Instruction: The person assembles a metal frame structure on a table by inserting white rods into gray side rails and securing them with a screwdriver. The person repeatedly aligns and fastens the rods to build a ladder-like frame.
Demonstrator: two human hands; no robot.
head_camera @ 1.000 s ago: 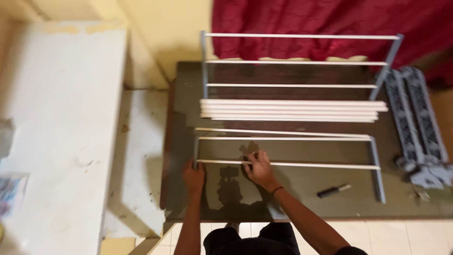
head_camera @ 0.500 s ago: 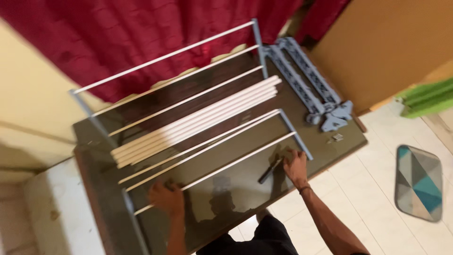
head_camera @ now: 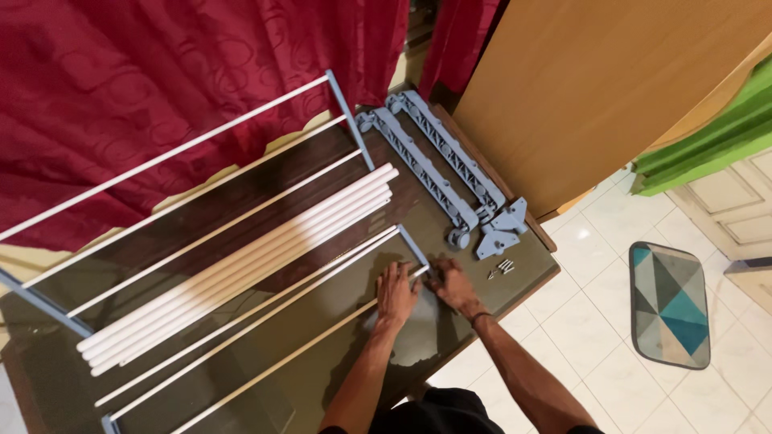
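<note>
The near rack frame [head_camera: 265, 321], white rods between grey-blue end bars, lies flat on the dark glass table [head_camera: 474, 317], its right end at the near right corner. The left hand [head_camera: 396, 293] rests fingers spread across that end's nearest rod. The right hand [head_camera: 452, 287] sits just beside it at the end bar, fingers curled; whether it pinches anything I cannot tell. Farther back lie loose white tubes [head_camera: 241, 265] and a second frame [head_camera: 209, 173]. Right of the hands are small screws [head_camera: 501, 268], then grey plastic side brackets [head_camera: 442, 169].
</note>
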